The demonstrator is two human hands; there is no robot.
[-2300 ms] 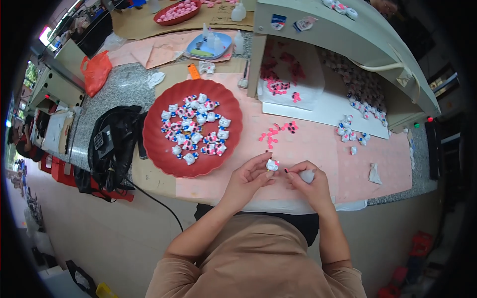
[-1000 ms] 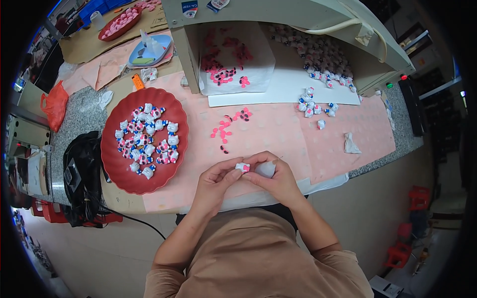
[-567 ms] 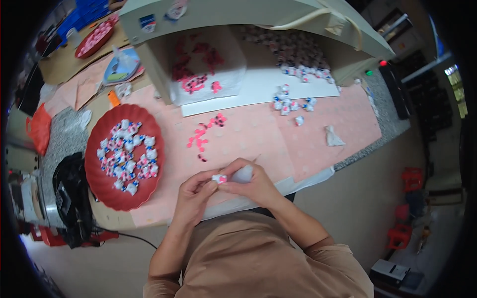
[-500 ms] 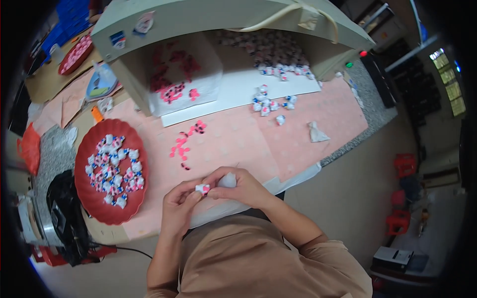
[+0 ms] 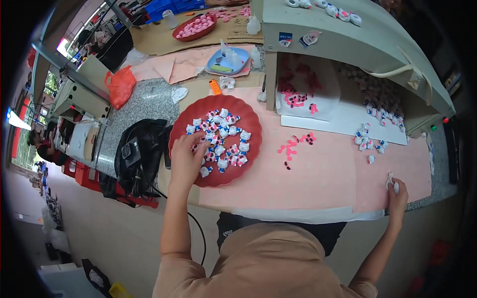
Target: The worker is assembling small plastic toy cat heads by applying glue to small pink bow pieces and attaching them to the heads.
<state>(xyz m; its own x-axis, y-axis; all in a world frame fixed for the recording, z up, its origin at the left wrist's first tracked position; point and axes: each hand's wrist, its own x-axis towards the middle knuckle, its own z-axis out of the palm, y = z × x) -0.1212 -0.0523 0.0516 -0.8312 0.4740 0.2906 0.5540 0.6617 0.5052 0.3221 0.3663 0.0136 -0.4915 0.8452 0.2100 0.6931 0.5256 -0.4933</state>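
Note:
My left hand (image 5: 188,156) reaches into the red scalloped plate (image 5: 253,149) on the left, its fingers curled round a small white-and-pink figurine that they partly cover. Around it in the plate lie several small figurines (image 5: 224,132) in white, blue and pink. Far to the right, my right hand (image 5: 396,198) is closed on a small whitish bottle (image 5: 396,187), mostly hidden by the fingers. That hand is beside a crumpled white tissue (image 5: 390,179) near the table's right edge.
Small pink and dark oval pieces (image 5: 288,146) lie on the pink sheet ahead. A grey box-like cabinet (image 5: 348,39) stands behind, with more figurines (image 5: 365,138) by its opening. A blue tray (image 5: 228,60), an orange tool (image 5: 215,87) and a black bag (image 5: 141,154) are left of it.
My hands have moved apart from in front of me: the left to the plate, the right with the whitish bottle out to the tissue. The view has turned left.

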